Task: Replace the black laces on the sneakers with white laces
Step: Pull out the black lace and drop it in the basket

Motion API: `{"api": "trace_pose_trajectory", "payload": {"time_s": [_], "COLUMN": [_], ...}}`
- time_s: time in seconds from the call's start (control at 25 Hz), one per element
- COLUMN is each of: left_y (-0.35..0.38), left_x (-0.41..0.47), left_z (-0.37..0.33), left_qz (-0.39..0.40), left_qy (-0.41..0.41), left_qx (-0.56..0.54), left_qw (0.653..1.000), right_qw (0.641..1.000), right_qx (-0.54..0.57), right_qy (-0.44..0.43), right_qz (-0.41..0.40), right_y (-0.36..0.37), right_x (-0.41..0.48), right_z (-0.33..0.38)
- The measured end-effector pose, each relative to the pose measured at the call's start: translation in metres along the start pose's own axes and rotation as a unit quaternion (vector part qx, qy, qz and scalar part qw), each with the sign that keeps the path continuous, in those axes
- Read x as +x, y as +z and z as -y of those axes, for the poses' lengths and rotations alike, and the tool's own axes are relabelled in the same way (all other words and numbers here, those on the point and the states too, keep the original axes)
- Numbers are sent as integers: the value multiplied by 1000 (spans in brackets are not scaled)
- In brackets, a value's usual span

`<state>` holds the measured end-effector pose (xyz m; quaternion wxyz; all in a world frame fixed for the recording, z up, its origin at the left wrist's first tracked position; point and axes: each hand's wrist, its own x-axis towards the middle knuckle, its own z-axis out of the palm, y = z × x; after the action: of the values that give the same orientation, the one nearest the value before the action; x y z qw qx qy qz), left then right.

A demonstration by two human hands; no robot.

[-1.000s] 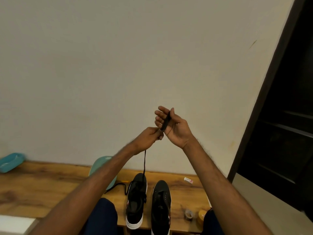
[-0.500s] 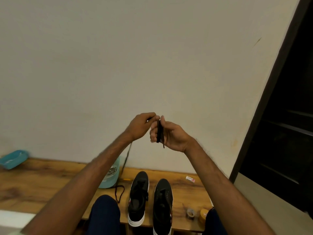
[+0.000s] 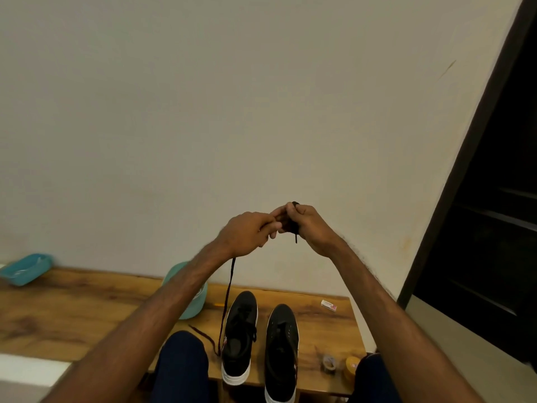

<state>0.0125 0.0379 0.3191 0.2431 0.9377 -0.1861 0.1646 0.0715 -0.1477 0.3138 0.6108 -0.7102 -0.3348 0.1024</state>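
Observation:
Two black sneakers with white soles stand side by side on the wooden table [image 3: 72,309]: the left sneaker [image 3: 239,335] and the right sneaker [image 3: 281,350]. Both my hands are raised in front of the wall. My right hand [image 3: 308,225] is closed on a wound bundle of black lace [image 3: 294,225]. My left hand [image 3: 250,232] pinches the same lace beside it. The lace's free length [image 3: 226,303] hangs from my left hand down to the table left of the left sneaker. No white lace is visible.
A teal round container [image 3: 193,301] sits behind my left forearm. A teal tray [image 3: 26,269] lies at the far left. A small eraser-like packet [image 3: 329,305] and two tape rolls [image 3: 329,365] lie at the right. A dark doorway [image 3: 494,228] is on the right.
My hands came together and dropped slightly. The lace has been wound further on my right hand, and the hanging tail has swung from near the teal container to beside the left sneaker.

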Motion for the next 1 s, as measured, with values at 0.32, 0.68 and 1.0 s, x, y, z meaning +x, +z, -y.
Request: {"api": "trace_pose_trajectory", "payload": {"time_s": [0.32,0.68,1.0], "left_y": [-6,27,29], "left_x": [15,-10,-28], "left_z": [5,-3,-18], "left_qz": [-77,29,101], "left_qy": [6,-42,26], "left_qx": [-123,-166,124], "left_qw": [989,985,987], "right_qw": [949,919,980], "right_qx": [272,391,140], "right_qy": [87,-35,-46], "right_qz": [133,-26,-135], "right_y": [25,26,34], "right_x": [-19,-4,1], "right_z": [16,18,-18]}}
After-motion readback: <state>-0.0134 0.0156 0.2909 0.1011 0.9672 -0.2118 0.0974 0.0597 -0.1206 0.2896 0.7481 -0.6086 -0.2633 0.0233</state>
